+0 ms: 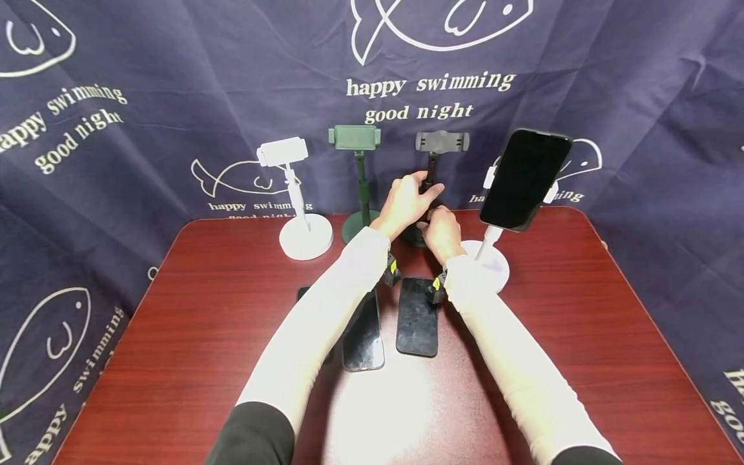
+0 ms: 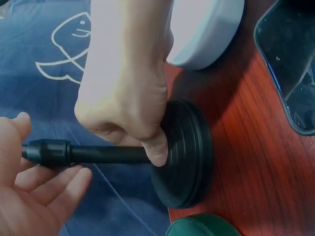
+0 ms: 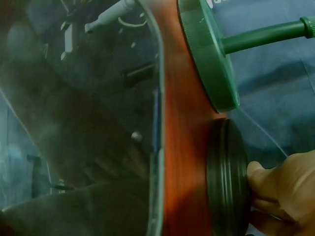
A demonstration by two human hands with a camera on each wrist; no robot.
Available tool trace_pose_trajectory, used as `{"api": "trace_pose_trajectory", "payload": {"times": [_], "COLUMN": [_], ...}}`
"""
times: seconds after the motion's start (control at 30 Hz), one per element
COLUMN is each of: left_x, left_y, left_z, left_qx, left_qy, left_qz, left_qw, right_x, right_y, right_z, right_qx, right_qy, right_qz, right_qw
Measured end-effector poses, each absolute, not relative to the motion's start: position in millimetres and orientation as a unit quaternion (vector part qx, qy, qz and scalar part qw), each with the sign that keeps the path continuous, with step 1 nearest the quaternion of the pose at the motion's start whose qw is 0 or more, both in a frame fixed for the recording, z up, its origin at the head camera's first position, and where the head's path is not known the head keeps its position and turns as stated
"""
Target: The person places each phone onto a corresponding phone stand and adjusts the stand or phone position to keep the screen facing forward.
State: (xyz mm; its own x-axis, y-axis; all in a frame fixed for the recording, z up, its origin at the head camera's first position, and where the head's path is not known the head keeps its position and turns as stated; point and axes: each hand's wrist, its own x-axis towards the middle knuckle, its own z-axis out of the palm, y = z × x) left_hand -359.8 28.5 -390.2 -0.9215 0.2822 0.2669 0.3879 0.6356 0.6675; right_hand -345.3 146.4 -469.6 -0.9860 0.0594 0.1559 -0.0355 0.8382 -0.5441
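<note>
A black phone stand with a grey clamp (image 1: 442, 142) stands at the back of the table. My left hand (image 1: 407, 203) holds its pole; in the left wrist view the thumb and fingers lie around the black collar (image 2: 48, 152). Lower down, my right hand (image 1: 443, 232) grips the bottom of the pole. Its thumb presses on top of the round black base (image 2: 189, 157), which the right wrist view shows edge-on on the table. Beside it on the left is a green phone stand (image 1: 363, 190). A dark phone (image 1: 417, 323) lies flat below the hands.
A white phone stand (image 1: 306, 237) is at the back left. Another white stand (image 1: 494, 265) on the right carries a tilted black phone (image 1: 526, 181). Under my left forearm lies a second phone (image 1: 363, 342), plus one mostly covered. Behind the table (image 1: 192, 361) hangs a blue cloth (image 1: 232, 77).
</note>
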Motion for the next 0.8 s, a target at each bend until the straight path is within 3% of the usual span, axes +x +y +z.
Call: {"api": "trace_pose_trajectory", "payload": {"times": [0.8], "left_x": [-362.6], "left_y": [32.9], "left_z": [-398.6], "left_qx": [-0.200], "left_qy": [-0.904], "left_qz": [-0.361], "left_qw": [0.110], "right_x": [-342.6], "right_y": [149.7], "right_z": [-473.9], "right_qx": [-0.001], "right_qy": [-0.952], "right_qz": [0.288], "right_qw": [0.100]}}
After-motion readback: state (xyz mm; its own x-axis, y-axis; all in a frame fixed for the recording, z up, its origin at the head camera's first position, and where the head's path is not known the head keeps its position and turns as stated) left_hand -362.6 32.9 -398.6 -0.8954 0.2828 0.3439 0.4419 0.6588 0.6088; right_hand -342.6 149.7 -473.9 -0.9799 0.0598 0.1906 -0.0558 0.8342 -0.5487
